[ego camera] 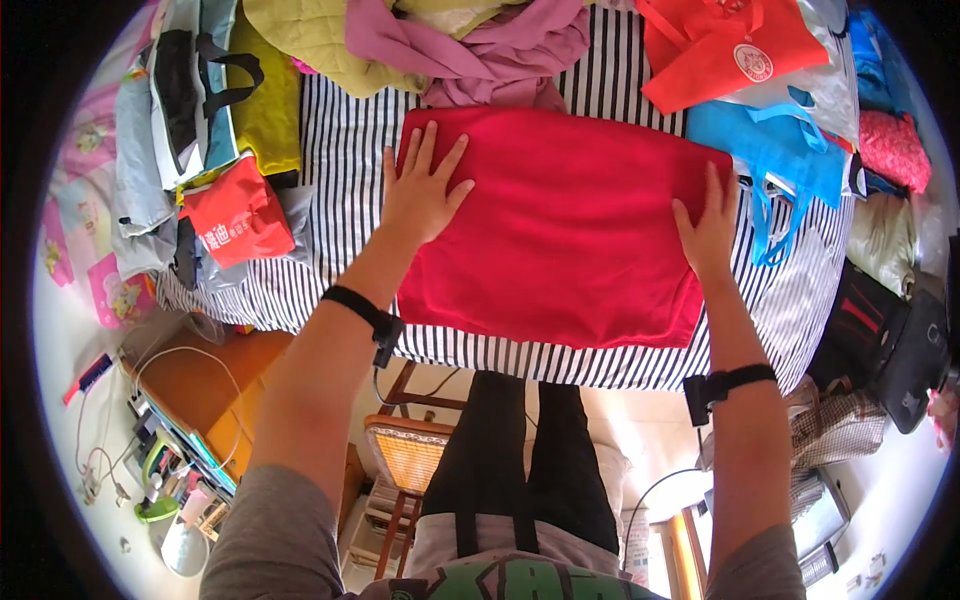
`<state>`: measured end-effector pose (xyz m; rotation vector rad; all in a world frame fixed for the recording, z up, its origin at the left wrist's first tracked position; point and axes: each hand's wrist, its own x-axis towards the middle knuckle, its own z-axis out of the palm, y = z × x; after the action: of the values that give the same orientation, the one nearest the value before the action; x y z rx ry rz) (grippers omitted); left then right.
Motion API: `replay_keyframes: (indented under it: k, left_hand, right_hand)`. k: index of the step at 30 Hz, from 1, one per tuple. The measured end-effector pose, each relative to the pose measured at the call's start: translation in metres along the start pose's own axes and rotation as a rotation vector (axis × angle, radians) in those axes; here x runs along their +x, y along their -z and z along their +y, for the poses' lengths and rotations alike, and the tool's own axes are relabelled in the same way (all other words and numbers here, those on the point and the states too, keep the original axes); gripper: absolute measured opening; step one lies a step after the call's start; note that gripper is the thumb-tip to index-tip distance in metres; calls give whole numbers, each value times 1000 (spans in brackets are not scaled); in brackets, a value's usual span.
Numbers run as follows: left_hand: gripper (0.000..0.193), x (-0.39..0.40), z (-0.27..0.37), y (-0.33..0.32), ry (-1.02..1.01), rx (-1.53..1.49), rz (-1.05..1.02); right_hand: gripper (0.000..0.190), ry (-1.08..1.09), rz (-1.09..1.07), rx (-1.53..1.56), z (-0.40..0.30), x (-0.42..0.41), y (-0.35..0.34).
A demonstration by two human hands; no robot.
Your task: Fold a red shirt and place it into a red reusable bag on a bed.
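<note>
A red cloth (555, 232), folded into a rough rectangle, lies on a black-and-white striped bed sheet (345, 180). My left hand (424, 184) rests on the cloth's upper left part, palm down with the fingers spread. On the right edge of the cloth lies my right hand (709, 221), fingers up and thumb apart from them, slightly blurred. Neither hand has anything gripped in it. Each wrist bears a black strap with a small device.
Beyond the cloth lie a mauve garment (487, 52) and a yellow-green quilted item (300, 37). Bags flank it: a small red bag (244, 217) at left, a red bag (720, 52) and a blue bag (780, 142) at right. A chair (409, 450) stands below the bed.
</note>
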<state>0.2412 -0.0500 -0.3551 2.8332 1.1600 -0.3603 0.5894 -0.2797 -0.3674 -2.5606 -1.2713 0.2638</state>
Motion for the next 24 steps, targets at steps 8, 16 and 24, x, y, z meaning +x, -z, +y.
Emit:
replay_keyframes:
  k: [8,16,24]
  left_hand:
    - [60,-56,111,26,-362,-452,-8]
    - [62,-52,185,38,-99,-748,-408]
    - [64,-68,140,26,119,-1371,-310]
  right_hand:
    - [90,-743,-311,841,61,-74,20]
    - [79,-794,-586,1199,3,-77,62]
    - [58,-460,-611,1177,-91,-76,102]
